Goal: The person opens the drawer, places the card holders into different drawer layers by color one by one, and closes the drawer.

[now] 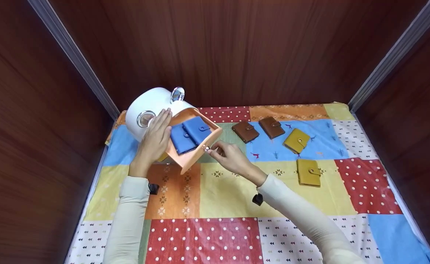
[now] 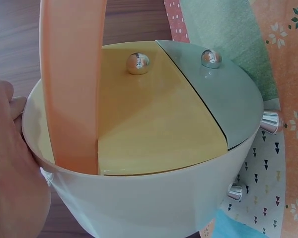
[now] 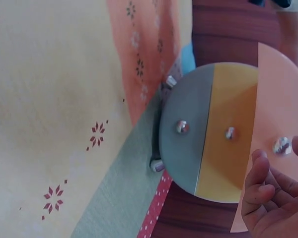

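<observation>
A white rounded drawer box (image 1: 149,101) stands at the back left. Its orange drawer (image 1: 188,163) is pulled out and holds two blue snap-strap wallets (image 1: 196,130), one partly overlapping the other. My left hand (image 1: 156,137) rests on the white body beside this drawer, fingers extended. At the drawer front, my right hand (image 1: 228,156) pinches the small metal knob (image 1: 207,148) between thumb and forefinger. Below the orange drawer, the yellow drawer (image 2: 159,114) and the grey-green drawer (image 2: 213,94) are closed, each with its own round knob.
Two brown wallets (image 1: 245,131) and two mustard wallets (image 1: 309,172) lie right of the box on the patchwork cloth (image 1: 229,242). Wooden walls (image 1: 215,51) bound the back and both sides. Metal feet (image 2: 271,122) hold the box off the cloth.
</observation>
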Motion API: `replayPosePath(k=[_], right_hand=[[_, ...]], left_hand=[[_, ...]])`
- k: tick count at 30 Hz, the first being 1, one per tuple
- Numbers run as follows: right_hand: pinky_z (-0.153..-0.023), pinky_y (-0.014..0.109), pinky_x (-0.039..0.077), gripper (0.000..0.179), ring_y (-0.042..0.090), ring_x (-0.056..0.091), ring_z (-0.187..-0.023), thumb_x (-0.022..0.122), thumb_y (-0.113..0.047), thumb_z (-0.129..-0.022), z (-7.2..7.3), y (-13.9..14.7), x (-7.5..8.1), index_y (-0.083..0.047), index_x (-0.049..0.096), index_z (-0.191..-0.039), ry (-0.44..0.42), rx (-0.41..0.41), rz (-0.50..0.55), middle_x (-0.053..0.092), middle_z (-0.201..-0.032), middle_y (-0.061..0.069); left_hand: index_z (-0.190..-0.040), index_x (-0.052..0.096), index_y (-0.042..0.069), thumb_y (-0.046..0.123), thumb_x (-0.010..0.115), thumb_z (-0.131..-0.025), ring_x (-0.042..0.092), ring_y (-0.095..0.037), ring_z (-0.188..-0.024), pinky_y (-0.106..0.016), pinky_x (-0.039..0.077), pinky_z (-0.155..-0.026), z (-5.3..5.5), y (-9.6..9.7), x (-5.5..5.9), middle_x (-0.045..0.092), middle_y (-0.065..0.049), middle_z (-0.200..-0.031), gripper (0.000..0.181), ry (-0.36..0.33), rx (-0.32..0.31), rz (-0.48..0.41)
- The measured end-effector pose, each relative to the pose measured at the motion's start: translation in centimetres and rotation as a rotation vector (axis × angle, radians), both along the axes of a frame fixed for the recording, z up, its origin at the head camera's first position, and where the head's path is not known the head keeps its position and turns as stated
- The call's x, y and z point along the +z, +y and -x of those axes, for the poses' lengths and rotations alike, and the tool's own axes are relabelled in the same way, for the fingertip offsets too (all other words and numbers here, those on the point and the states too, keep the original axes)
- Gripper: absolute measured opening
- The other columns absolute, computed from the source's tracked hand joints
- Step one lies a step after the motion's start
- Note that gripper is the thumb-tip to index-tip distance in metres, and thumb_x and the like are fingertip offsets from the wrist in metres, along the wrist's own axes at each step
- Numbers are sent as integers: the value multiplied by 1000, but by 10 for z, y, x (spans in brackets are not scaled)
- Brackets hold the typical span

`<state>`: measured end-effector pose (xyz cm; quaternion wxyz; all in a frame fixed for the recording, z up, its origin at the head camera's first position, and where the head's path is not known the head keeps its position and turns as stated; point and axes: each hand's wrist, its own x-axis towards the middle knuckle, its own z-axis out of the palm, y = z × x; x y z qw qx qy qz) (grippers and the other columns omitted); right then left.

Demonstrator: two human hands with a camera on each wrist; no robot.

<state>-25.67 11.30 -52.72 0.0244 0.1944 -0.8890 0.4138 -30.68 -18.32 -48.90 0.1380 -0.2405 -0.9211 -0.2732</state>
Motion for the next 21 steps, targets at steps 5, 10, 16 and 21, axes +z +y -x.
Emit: replayPosePath(k=[5, 10, 16, 21], right_hand=[[-61, 24, 48, 28, 5, 60, -70, 64, -38, -108, 0, -8, -1, -12, 74, -114, 4, 26, 0, 73, -83, -2], [-63, 23, 48, 27, 5, 59, -72, 62, -35, -109, 1, -14, 0, -12, 74, -115, 6, 33, 15, 73, -86, -2], [-59, 22, 45, 26, 6, 55, -69, 62, -33, -109, 2, -17, -1, -10, 74, -113, 2, 17, 32, 69, -81, -2], [-59, 21, 46, 23, 6, 56, -68, 63, -29, -108, 3, -19, -1, -9, 74, -110, -4, 8, 55, 70, -82, 0]], left_hand=[[-167, 32, 6, 23, 35, -117, 21, -30, -166, -47, 9, -139, -1, 0, 2, 28, -11, -176, 53, -19, 1, -2], [-167, 33, 5, 24, 36, -117, 21, -31, -166, -48, 9, -139, 0, 1, 2, 29, -11, -176, 53, -23, 3, -5], [-167, 32, 6, 23, 35, -117, 22, -30, -166, -47, 9, -139, 0, 1, 1, 29, -11, -176, 53, -14, 8, 0], [-167, 32, 6, 24, 35, -117, 21, -29, -166, -46, 9, -139, 0, 0, 0, 29, -10, -176, 53, -19, 11, -4]])
